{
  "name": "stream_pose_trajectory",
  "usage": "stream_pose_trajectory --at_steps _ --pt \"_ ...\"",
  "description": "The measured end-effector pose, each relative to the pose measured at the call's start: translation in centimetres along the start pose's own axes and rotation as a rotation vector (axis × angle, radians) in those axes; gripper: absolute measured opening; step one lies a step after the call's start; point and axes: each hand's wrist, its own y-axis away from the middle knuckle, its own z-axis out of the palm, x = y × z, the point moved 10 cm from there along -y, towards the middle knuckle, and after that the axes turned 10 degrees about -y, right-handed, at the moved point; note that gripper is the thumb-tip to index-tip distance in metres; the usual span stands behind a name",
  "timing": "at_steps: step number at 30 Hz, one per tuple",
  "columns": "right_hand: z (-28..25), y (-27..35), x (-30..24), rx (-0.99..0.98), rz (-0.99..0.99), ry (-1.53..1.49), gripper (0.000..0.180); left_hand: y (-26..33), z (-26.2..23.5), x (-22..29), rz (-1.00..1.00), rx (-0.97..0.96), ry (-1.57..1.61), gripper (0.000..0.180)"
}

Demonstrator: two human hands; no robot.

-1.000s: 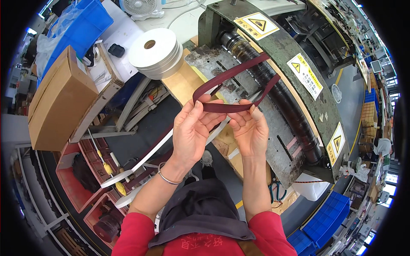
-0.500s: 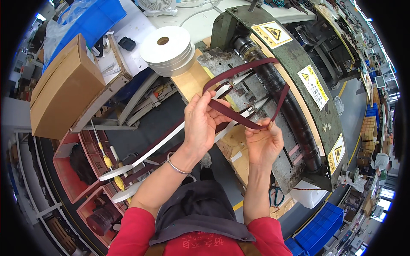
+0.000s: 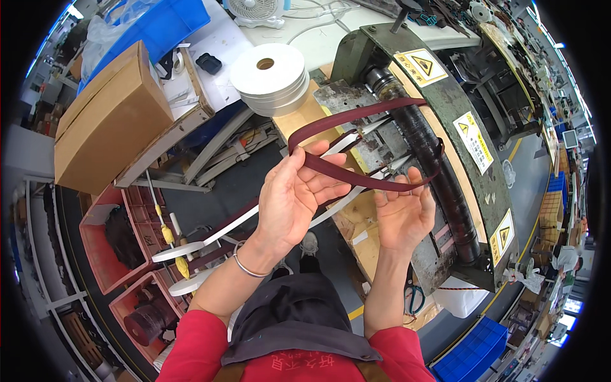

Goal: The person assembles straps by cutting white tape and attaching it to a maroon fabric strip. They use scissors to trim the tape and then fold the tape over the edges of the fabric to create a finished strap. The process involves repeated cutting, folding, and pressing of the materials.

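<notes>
A narrow maroon strap [image 3: 347, 115] makes a long loop out from the dark roller [image 3: 428, 143] of a green press-like machine [image 3: 453, 95]. My left hand [image 3: 293, 197] has the loop's left bend at its thumb, the other fingers spread beneath the band. Palm up, my right hand [image 3: 404, 216] has its fingers loosely curled and apart, with the lower run of the strap passing across the fingertips. Under the loop, white strips [image 3: 232, 224] and more maroon band run up from the lower left through pointed metal guides [image 3: 382, 172] toward the roller.
Stacked white tape rolls [image 3: 270, 83] stand on the wooden board left of the machine. A cardboard box [image 3: 108, 121] and blue crate [image 3: 153, 32] are at the upper left. Red bins [image 3: 105, 261] sit at lower left. Scissors [image 3: 415, 296] lie below my right hand.
My left hand has shifted left, drawing the loop wider. My right hand's fingers have loosened from their pinch on the strap and opened upward. The view has shifted slightly.
</notes>
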Motion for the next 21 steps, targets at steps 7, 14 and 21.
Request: stream_pose_trajectory --at_steps 7,14,21 --pt "3.1 1.2 3.4 -0.154 0.009 0.431 0.032 0.3 -0.4 0.5 0.050 0.086 -0.031 0.029" --pt "1.4 1.1 0.9 -0.002 -0.017 0.220 0.029 -0.6 -3.0 3.0 0.197 0.233 -0.134 0.022" --pt "-1.0 -0.7 -0.1 0.132 0.020 0.021 0.026 1.4 -0.4 2.6 0.043 0.075 -0.054 0.038"
